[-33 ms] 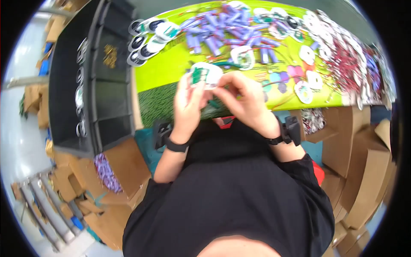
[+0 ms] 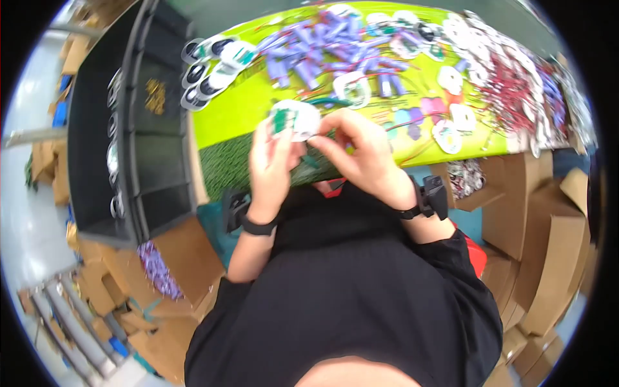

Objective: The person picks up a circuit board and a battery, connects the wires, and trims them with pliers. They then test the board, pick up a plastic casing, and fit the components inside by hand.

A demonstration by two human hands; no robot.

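Held up over the green mat is a white rounded plastic housing (image 2: 307, 122) with a green circuit board (image 2: 284, 120) on its left part. My left hand (image 2: 271, 161) grips it from below, thumb and fingers closed on it. The thumb and forefinger of my right hand (image 2: 364, 147) are pinched together by the housing's lower right edge; whatever is between them is too small to make out. Just beyond lie a teal tool-like strip (image 2: 329, 100) and another white housing with a board (image 2: 351, 89). Purple cylindrical cells with wires (image 2: 309, 48) are heaped farther back.
At left stands a black compartmented bin (image 2: 164, 138) holding brass-coloured bits (image 2: 155, 97). White housings with black discs (image 2: 205, 82) sit at the table's far left. Red wires (image 2: 512, 97) pile up at right. Open cardboard boxes (image 2: 503, 213) flank me. An artificial grass mat (image 2: 225, 161) lies in front.
The whole view has shifted slightly, with the table sliding left in it. The held housing now shows its white face more roundly; both hands keep nearly the same pose on it.
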